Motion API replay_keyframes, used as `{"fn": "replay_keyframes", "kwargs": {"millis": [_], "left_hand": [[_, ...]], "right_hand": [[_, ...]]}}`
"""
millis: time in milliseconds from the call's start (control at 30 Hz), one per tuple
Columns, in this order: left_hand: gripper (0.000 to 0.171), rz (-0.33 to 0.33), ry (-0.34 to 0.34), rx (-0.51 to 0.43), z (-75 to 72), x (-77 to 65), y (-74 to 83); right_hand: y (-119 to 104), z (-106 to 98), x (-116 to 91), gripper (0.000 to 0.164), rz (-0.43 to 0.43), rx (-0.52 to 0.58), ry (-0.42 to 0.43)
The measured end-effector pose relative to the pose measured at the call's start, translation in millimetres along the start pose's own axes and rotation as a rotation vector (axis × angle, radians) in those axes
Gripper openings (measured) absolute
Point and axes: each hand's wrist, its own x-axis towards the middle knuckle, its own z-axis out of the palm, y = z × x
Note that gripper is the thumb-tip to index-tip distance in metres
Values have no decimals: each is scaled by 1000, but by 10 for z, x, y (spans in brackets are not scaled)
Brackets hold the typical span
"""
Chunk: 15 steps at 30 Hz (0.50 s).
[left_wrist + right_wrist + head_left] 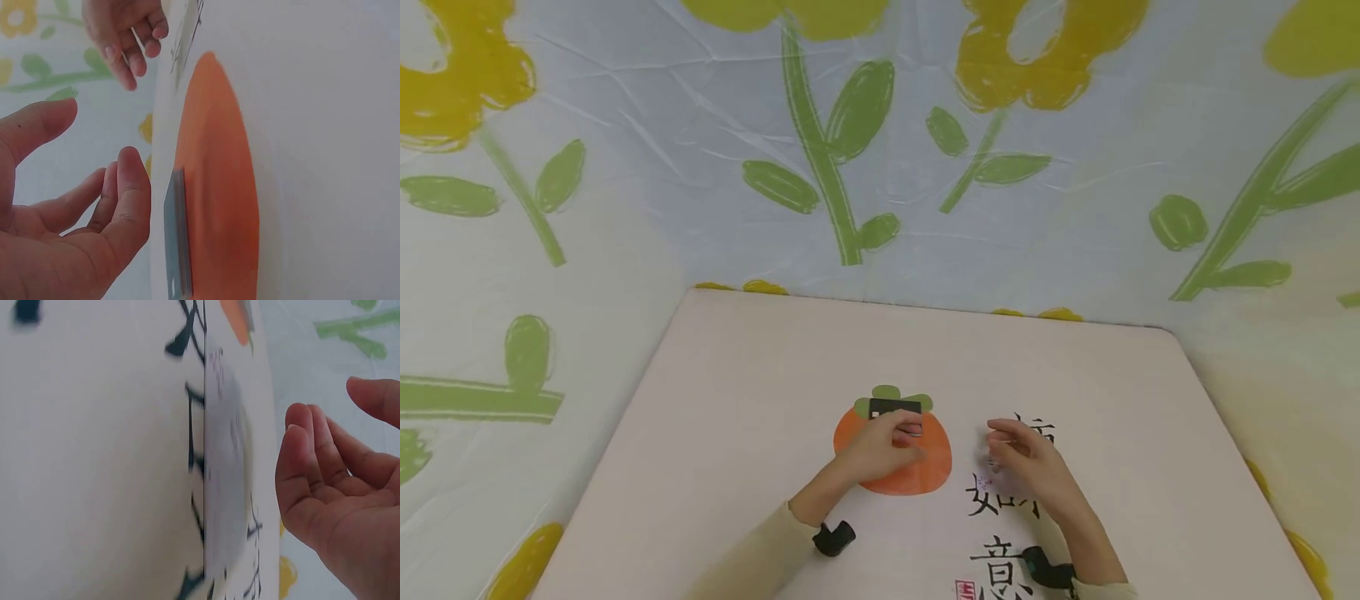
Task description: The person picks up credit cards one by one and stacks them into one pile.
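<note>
My left hand (878,447) hovers over a dark, flat, rectangular item (883,406) with small white marks. In the left wrist view this flat stack (178,244) shows thin layered edges; its exact kind is unclear. It lies on a printed orange persimmon (925,467). The left fingers are loosely bent, with a gap to the thumb and nothing between. To the right, my right hand (1030,467) hangs above a thin white flat piece (225,469) with faint purplish marks, its fingers loosely curled and apart from it. In the head view that hand hides most of the piece.
A pale pink tabletop (737,400) with rounded corners carries black printed characters (1000,567) and a red seal mark (965,590). Behind and beside it hangs a cloth (910,233) with yellow flowers and green leaves. Dark bands (833,539) sit at both wrists.
</note>
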Motion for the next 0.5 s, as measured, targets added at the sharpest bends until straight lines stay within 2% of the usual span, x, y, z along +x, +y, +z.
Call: {"fn": "replay_keyframes", "kwargs": {"millis": [300,500], "left_hand": [[56,31,-78,38,393,236,115],[54,67,-116,155,597,387,148]], "right_hand": [[166,-296,-185,39,4,-123,30],[276,-407,-220,43,31,-228,44]]}}
